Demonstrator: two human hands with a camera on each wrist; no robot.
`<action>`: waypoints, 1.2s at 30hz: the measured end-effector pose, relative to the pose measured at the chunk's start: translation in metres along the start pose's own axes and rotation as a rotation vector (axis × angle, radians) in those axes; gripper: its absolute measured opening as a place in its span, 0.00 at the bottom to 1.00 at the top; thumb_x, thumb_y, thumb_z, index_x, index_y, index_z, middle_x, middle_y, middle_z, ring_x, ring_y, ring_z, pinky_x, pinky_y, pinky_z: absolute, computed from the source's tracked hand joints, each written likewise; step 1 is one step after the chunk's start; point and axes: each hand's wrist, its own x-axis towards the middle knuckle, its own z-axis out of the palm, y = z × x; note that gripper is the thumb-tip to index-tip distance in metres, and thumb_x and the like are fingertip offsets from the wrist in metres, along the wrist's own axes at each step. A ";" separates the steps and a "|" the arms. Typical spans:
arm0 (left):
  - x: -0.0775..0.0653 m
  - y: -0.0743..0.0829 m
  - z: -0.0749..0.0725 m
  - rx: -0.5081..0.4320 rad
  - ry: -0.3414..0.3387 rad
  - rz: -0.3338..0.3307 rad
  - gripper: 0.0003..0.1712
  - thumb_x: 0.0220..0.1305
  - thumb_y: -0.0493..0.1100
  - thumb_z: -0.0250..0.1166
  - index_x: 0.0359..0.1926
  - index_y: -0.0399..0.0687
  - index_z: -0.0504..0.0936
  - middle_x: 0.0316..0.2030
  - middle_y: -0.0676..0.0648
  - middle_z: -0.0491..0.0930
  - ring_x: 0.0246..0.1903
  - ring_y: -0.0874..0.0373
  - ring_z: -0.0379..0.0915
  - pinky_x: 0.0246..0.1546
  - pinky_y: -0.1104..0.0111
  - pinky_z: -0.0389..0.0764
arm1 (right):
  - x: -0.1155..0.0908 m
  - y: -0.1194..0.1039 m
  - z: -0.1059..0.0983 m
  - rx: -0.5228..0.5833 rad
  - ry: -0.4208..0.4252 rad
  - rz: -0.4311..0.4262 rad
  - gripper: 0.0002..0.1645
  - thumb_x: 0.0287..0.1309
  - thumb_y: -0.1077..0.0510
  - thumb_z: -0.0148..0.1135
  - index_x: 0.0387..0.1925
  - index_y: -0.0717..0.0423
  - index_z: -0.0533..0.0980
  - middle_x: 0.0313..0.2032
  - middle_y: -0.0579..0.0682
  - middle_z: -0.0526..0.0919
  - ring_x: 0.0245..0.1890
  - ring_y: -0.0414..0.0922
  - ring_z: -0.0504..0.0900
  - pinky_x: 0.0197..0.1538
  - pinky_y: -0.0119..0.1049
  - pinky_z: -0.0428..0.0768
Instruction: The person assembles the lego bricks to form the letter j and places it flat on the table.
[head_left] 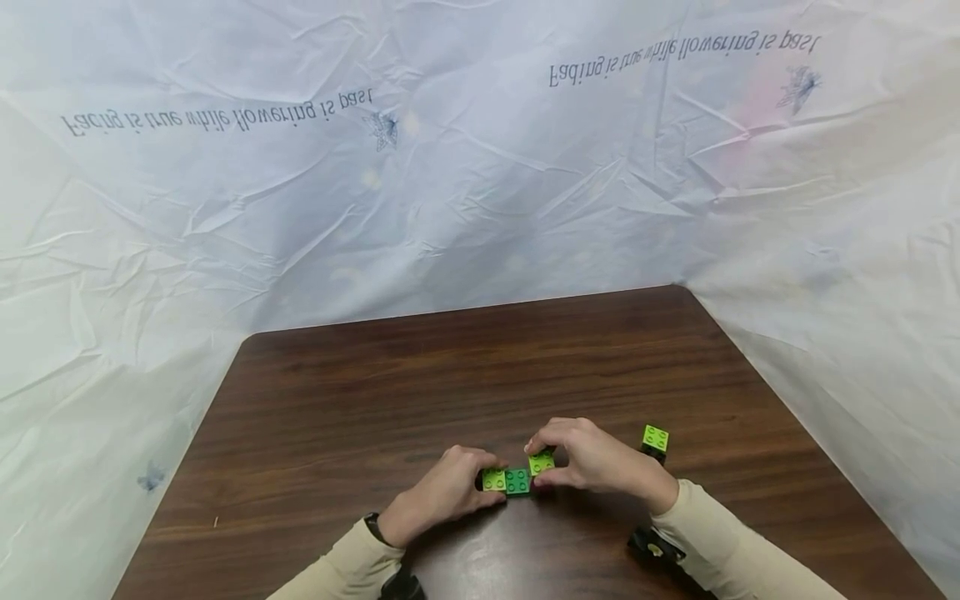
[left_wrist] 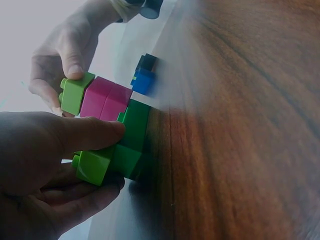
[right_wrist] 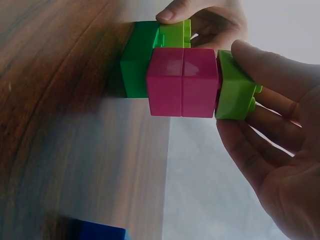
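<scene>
My left hand (head_left: 442,492) grips a lime brick (left_wrist: 95,166) that sits on one end of a green brick (left_wrist: 135,125), thumb on one side and fingers on the other. Bare studs of the green base show in the head view, between the hands. At its right end rises a stack of two pink bricks (right_wrist: 182,82). On top of the pink stack is another lime brick (right_wrist: 235,87), pinched between the thumb and fingers of my right hand (head_left: 592,458). A thin dark line shows between that lime brick and the pink one under it.
To the right of my right hand, a separate small stack stands on the brown wooden table (head_left: 360,400), with a lime brick (head_left: 656,437) on top and a blue brick (left_wrist: 143,81) lower down. White printed sheeting (head_left: 450,208) hangs behind and beside the table.
</scene>
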 end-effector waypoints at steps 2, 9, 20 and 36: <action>0.000 0.000 0.000 0.002 0.003 0.002 0.19 0.54 0.49 0.74 0.47 0.49 0.86 0.39 0.55 0.86 0.39 0.69 0.79 0.38 0.77 0.78 | 0.000 -0.001 0.000 0.003 -0.003 0.004 0.16 0.51 0.54 0.75 0.42 0.51 0.82 0.40 0.43 0.85 0.40 0.35 0.81 0.39 0.34 0.82; -0.001 0.000 0.000 -0.007 0.013 0.018 0.19 0.54 0.48 0.75 0.46 0.47 0.86 0.38 0.54 0.86 0.38 0.70 0.78 0.37 0.78 0.77 | 0.001 -0.005 -0.001 0.008 -0.004 0.016 0.15 0.50 0.52 0.75 0.40 0.50 0.82 0.39 0.43 0.84 0.39 0.35 0.80 0.37 0.33 0.82; -0.002 -0.001 -0.001 0.002 0.032 0.033 0.18 0.53 0.48 0.75 0.45 0.48 0.86 0.37 0.55 0.86 0.36 0.71 0.77 0.36 0.79 0.76 | 0.007 -0.008 -0.001 0.056 -0.049 0.062 0.15 0.50 0.55 0.75 0.40 0.56 0.82 0.39 0.45 0.84 0.38 0.35 0.79 0.37 0.33 0.82; -0.003 0.001 -0.001 0.014 0.037 0.043 0.19 0.53 0.48 0.75 0.45 0.48 0.86 0.37 0.55 0.86 0.37 0.70 0.78 0.37 0.78 0.77 | 0.002 -0.011 -0.002 -0.007 -0.061 0.071 0.19 0.53 0.52 0.73 0.45 0.53 0.80 0.40 0.40 0.81 0.36 0.31 0.75 0.36 0.33 0.80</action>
